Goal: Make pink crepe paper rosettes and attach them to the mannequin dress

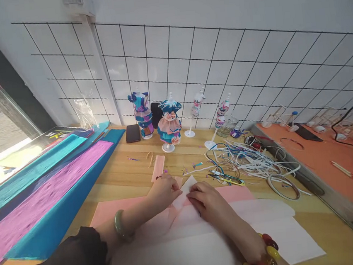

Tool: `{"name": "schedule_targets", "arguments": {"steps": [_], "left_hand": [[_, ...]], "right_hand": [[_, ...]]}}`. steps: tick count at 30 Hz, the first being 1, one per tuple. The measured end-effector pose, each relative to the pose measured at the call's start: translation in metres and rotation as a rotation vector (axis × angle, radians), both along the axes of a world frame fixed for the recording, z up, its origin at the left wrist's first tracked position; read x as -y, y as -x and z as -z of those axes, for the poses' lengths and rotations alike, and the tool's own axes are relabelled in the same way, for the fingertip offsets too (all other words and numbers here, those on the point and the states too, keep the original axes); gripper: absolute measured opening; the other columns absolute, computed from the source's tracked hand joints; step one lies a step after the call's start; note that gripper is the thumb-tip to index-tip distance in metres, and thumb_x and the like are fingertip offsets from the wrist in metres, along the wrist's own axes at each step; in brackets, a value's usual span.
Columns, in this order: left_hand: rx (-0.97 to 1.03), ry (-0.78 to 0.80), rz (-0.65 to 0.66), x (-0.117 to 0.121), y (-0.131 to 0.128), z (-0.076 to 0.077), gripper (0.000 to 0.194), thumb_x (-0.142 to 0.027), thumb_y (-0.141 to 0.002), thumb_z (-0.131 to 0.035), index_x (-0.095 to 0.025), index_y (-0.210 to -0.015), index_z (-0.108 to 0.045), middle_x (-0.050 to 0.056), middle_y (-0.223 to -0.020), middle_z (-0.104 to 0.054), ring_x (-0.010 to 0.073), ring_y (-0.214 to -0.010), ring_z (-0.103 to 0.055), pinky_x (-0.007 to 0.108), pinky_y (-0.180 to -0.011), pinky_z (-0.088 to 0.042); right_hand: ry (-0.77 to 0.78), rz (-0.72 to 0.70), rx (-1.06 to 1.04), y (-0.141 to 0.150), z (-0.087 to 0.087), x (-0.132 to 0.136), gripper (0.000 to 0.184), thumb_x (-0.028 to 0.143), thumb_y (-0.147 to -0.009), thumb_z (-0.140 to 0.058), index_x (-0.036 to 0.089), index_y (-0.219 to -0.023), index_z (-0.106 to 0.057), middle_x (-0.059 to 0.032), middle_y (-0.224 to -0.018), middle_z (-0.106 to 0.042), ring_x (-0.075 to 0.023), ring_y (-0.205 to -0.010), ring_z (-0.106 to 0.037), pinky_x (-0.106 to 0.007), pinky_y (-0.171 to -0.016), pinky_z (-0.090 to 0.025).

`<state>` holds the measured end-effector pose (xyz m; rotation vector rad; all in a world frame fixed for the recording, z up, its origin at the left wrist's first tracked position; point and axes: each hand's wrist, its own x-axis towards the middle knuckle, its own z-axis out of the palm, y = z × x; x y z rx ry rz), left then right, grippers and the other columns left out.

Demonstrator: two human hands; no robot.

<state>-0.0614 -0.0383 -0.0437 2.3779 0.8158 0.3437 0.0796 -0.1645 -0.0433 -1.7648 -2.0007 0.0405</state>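
Observation:
Between my hands is a small piece of white paper, slanting upward. My left hand pinches its left edge, with a jade-coloured bangle on that wrist. On its right side, the fingers of my right hand are closed on the same piece; a beaded bracelet circles this wrist. Beneath lie a pink paper sheet and a large white translucent sheet. A narrow pink strip rests just beyond my left hand. Yellow-handled scissors lie beyond my right hand.
Small dress forms in paper outfits, including a blue-and-pink one, stand along the wall. A heap of cut strips and a tape roll lie right. Purple crepe paper sits left. A dark phone lies behind.

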Motion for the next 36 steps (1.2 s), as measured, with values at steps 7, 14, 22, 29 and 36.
{"name": "schedule_targets", "arguments": {"steps": [7,14,22,29,36], "left_hand": [[0.180,0.215,-0.064,-0.011,0.006,-0.007,0.019,-0.035,-0.072,-0.054,-0.017,-0.066,-0.056,0.001,-0.066,-0.061,0.0148,-0.066,-0.056,0.025,-0.060,-0.040],[0.453,0.682,-0.108,-0.013,0.007,-0.021,0.022,-0.034,-0.069,-0.063,-0.015,-0.077,-0.053,0.000,-0.062,-0.062,0.0112,-0.058,-0.058,0.022,-0.056,-0.042],[0.401,0.765,0.107,0.004,0.007,-0.018,0.035,-0.031,-0.065,-0.068,-0.015,-0.094,-0.055,0.000,-0.067,-0.062,0.0115,-0.061,-0.058,0.024,-0.060,-0.044],[0.376,0.810,0.179,0.012,0.008,-0.017,0.053,-0.029,-0.063,-0.071,-0.015,-0.110,-0.052,0.000,-0.076,-0.057,0.0080,-0.065,-0.054,0.022,-0.062,-0.042],[0.351,0.808,0.154,0.012,0.011,-0.022,0.041,-0.031,-0.062,-0.071,-0.015,-0.098,-0.060,-0.004,-0.067,-0.050,0.0052,-0.057,-0.045,0.020,-0.055,-0.036]], "right_hand": [[-0.010,-0.018,-0.081,-0.004,0.002,0.000,0.022,0.021,-0.086,-0.047,0.021,-0.092,-0.068,-0.0073,-0.090,-0.063,-0.0178,-0.085,-0.057,-0.031,-0.074,-0.047],[-0.017,0.078,-0.431,0.001,-0.007,0.002,0.025,0.031,-0.086,-0.047,0.019,-0.093,-0.067,-0.0104,-0.096,-0.063,-0.0217,-0.094,-0.057,-0.038,-0.083,-0.046],[0.068,0.260,-1.312,0.003,-0.016,-0.004,0.032,0.044,-0.070,-0.065,0.018,-0.088,-0.062,-0.0037,-0.076,-0.066,-0.0177,-0.069,-0.062,-0.030,-0.065,-0.050],[0.166,0.224,-1.307,0.001,-0.007,0.000,0.025,0.040,-0.068,-0.068,0.016,-0.076,-0.065,-0.0053,-0.073,-0.067,-0.0183,-0.067,-0.061,-0.032,-0.066,-0.048],[0.185,0.217,-1.198,0.001,-0.011,0.001,0.026,0.042,-0.069,-0.067,0.018,-0.079,-0.067,-0.0061,-0.075,-0.069,-0.0202,-0.070,-0.062,-0.031,-0.065,-0.048]]}}
